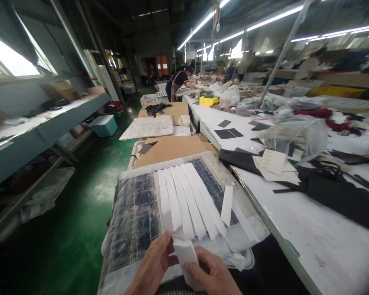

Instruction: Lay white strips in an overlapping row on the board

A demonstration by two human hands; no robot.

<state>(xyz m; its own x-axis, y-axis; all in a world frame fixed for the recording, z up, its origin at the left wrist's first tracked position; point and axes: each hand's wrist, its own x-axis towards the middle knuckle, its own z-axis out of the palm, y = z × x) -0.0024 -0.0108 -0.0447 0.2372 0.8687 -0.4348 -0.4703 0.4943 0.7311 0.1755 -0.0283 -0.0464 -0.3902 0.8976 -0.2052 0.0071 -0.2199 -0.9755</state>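
Near the bottom centre, a small stack of white strips [186, 258] is held between my two hands. My right hand [213, 272] grips its right side, thumb across the front. My left hand [156, 260] pinches the upper left edge of the same stack. Just beyond lie several long white strips [187, 200], fanned side by side on a board wrapped in plastic and dark patterned cloth [132, 213]. One shorter white piece [226, 205] rests apart on the right of them.
A long white table [283, 213] on the right bears black fabric [335, 192], cream pieces [273, 162] and plastic bags. Brown cardboard [175, 149] lies beyond the board. A person [178, 84] leans over the table further back. Shelving [46, 123] lines the left.
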